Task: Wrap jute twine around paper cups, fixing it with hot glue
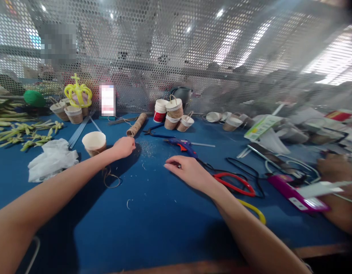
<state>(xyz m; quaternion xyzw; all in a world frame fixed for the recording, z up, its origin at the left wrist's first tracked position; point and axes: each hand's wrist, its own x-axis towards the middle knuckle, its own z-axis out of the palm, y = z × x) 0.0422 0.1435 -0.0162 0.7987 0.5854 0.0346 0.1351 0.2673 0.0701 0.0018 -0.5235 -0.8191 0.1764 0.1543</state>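
My left hand is closed, its fingers curled in at the near end of a roll of brown twine; what the fingers hold is hidden. Just left of that hand stands a paper cup with twine round its lower part. A loose loop of twine lies below the cup. My right hand hovers over the blue table, loosely curved, with a small gap between thumb and fingers and nothing visible in it. Beyond it lies a blue glue gun with a glue stick in its back.
Pliers lie behind the glue gun; red-handled scissors lie beside my right wrist. Twine-wrapped cups stand at the back. White crumpled plastic is at left. A purple power strip lies near another person's hand at right.
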